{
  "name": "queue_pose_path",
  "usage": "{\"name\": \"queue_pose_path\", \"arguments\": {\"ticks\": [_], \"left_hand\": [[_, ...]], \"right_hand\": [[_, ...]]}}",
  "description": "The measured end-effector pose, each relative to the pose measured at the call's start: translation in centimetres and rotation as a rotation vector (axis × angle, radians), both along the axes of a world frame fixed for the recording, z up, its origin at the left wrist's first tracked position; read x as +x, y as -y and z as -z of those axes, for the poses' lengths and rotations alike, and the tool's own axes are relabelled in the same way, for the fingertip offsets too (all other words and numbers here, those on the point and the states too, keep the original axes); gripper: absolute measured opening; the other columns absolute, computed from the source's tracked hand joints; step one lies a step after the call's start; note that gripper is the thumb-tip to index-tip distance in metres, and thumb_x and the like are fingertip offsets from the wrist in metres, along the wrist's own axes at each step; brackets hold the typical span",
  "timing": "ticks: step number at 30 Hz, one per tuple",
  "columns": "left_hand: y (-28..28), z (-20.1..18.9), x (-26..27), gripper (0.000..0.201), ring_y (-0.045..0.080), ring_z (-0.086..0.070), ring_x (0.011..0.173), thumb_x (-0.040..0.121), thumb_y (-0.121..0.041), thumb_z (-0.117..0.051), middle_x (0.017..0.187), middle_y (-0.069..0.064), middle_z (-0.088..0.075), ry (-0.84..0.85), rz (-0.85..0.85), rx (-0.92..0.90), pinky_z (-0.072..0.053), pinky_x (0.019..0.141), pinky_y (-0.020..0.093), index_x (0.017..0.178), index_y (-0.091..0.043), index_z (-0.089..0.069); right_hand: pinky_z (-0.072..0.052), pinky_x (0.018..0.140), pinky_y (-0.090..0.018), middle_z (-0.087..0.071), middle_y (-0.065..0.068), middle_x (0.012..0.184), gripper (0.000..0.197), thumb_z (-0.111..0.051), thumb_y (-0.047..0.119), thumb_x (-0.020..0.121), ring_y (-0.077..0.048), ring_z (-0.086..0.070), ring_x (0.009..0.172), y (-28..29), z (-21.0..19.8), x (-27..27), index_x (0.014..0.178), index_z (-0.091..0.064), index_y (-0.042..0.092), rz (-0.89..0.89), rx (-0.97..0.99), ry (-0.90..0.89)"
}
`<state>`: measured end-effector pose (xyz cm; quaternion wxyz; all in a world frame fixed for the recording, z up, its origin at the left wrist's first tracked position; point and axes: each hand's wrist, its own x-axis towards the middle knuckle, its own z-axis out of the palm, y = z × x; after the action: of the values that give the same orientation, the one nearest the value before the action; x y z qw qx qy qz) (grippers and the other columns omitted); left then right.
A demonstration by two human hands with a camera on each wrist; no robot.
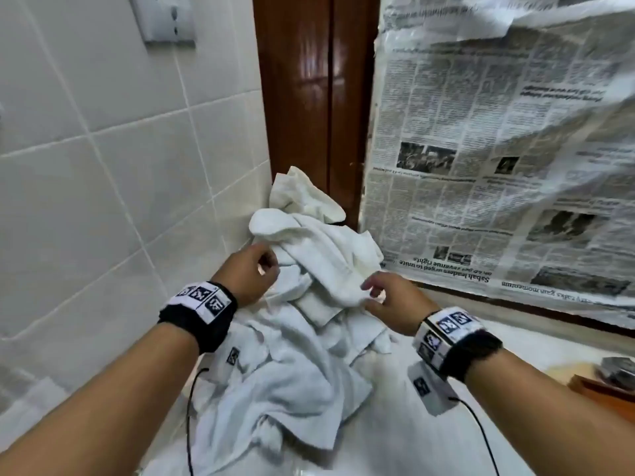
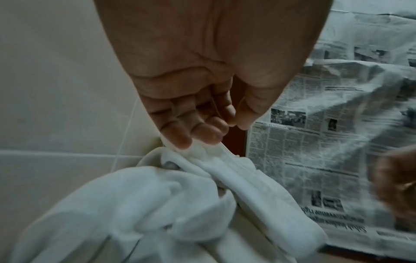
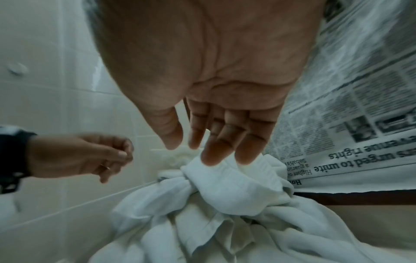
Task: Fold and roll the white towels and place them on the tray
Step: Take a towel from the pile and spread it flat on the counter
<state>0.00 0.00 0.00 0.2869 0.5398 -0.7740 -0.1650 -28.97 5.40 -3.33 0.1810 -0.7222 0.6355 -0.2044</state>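
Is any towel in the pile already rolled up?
No, the white towels lie in a loose crumpled heap, none folded or rolled.

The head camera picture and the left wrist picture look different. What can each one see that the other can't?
Only the head view shows both wristbands, the wall socket, the black cables and the whole heap of white towels.

Only the left wrist view shows the left hand from the palm side, fingers curled with their tips at a towel fold; whether they grip it is unclear.

Both show the tiled wall, the newspaper, the brown door and towels.
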Motion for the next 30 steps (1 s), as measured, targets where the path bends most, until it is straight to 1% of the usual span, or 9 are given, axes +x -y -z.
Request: {"name": "queue_pose_path", "arguments": {"ticks": [4,8,13,16,20,22,24,26,30], "left_hand": [[2.9,0.3,-0.7,0.015,0.009,-0.054,0.077,0.084,-0.023,-0.068,0.096,-0.006,-0.059,-0.015,0.026,-0.037,-0.039,0.071,0.021,0.097,-0.02,-0.061],[4.7,1.3,-0.8,0.033,0.01,-0.054,0.086,0.083,-0.03,-0.069,0.113,-0.005,-0.053,0.093,0.171,-0.096,-0.045,0.08,0.025,0.113,-0.023,-0.057],[6.0,-0.8,-2.7,0.084,0.021,-0.045,0.126,0.078,-0.036,-0.078,0.148,0.001,-0.029,0.039,0.212,-0.082,-0.04,0.098,0.026,0.146,-0.023,-0.031],[8.1,-2.8,-4.5,0.119,0.019,-0.022,0.143,0.07,-0.048,-0.083,0.16,0.002,-0.011,-0.029,0.142,0.059,-0.03,0.11,0.03,0.154,-0.025,-0.002],[11.2,-4.6,-5.0,0.053,0.033,-0.058,0.111,0.085,-0.041,-0.068,0.123,0.012,-0.06,-0.174,-0.079,0.042,-0.046,0.083,0.033,0.129,-0.019,-0.048],[12.4,-6.2,-4.3,0.023,0.03,-0.061,0.096,0.091,-0.024,-0.057,0.107,0.007,-0.065,-0.292,-0.187,-0.019,-0.043,0.076,0.03,0.113,-0.02,-0.058],[13.8,-8.5,-3.3,0.018,0.025,-0.061,0.091,0.089,-0.017,-0.049,0.101,0.001,-0.066,-0.507,-0.272,-0.015,-0.048,0.079,0.031,0.102,-0.022,-0.06],[14.9,-11.2,-2.5,0.024,0.027,-0.065,0.094,0.085,-0.019,-0.047,0.103,0.004,-0.069,-0.63,-0.317,-0.054,-0.054,0.079,0.036,0.102,-0.02,-0.064],[13.6,-17.2,-3.1,0.027,0.017,-0.06,0.094,0.09,-0.009,-0.044,0.103,-0.002,-0.064,-0.758,-0.197,-0.203,-0.041,0.068,0.017,0.11,-0.014,-0.062]], "right_hand": [[-0.048,0.094,-0.034,-0.051,-0.01,0.128,0.066,-0.077,0.045,0.078,-0.027,-0.058,0.112,6.5,1.3,2.2,0.134,-0.048,0.023,0.242,0.143,-0.213],[-0.044,0.074,-0.029,-0.063,-0.011,0.11,0.017,-0.062,0.028,0.089,-0.032,-0.061,0.103,8.3,1.2,2.9,0.104,-0.059,0.019,0.152,0.216,-0.386],[-0.033,0.067,-0.03,-0.057,-0.004,0.088,0.013,-0.048,0.025,0.101,-0.028,-0.057,0.083,10.5,-7.3,5.0,0.111,-0.051,0.017,0.179,-0.211,-0.04],[-0.054,0.069,-0.041,-0.055,0.001,0.084,0.004,-0.048,0.022,0.101,-0.021,-0.058,0.078,12.0,-12.9,6.5,0.103,-0.048,0.025,0.041,-0.395,0.263],[-0.06,0.068,-0.038,-0.052,0.0,0.086,0.018,-0.045,0.018,0.102,-0.012,-0.057,0.079,12.8,-17.9,7.5,0.093,-0.044,0.033,-0.114,-0.525,0.585],[-0.058,0.069,-0.039,-0.053,0.003,0.087,0.014,-0.046,0.023,0.102,-0.011,-0.057,0.078,13.2,-18.7,7.2,0.096,-0.044,0.035,-0.098,-0.602,0.601],[-0.054,0.071,-0.037,-0.056,0.002,0.092,0.013,-0.051,0.031,0.099,-0.01,-0.058,0.079,13.4,-18.3,6.6,0.106,-0.041,0.03,-0.049,-0.625,0.473],[-0.054,0.079,-0.037,-0.058,0.001,0.107,0.049,-0.062,0.047,0.09,-0.012,-0.062,0.086,13.4,-17.6,6.2,0.123,-0.034,0.024,-0.015,-0.5,0.335],[-0.052,0.099,-0.037,-0.052,0.005,0.132,0.105,-0.082,0.058,0.067,-0.009,-0.058,0.116,12.3,-16.9,7.3,0.143,-0.017,0.026,-0.131,-0.308,0.346]]}}
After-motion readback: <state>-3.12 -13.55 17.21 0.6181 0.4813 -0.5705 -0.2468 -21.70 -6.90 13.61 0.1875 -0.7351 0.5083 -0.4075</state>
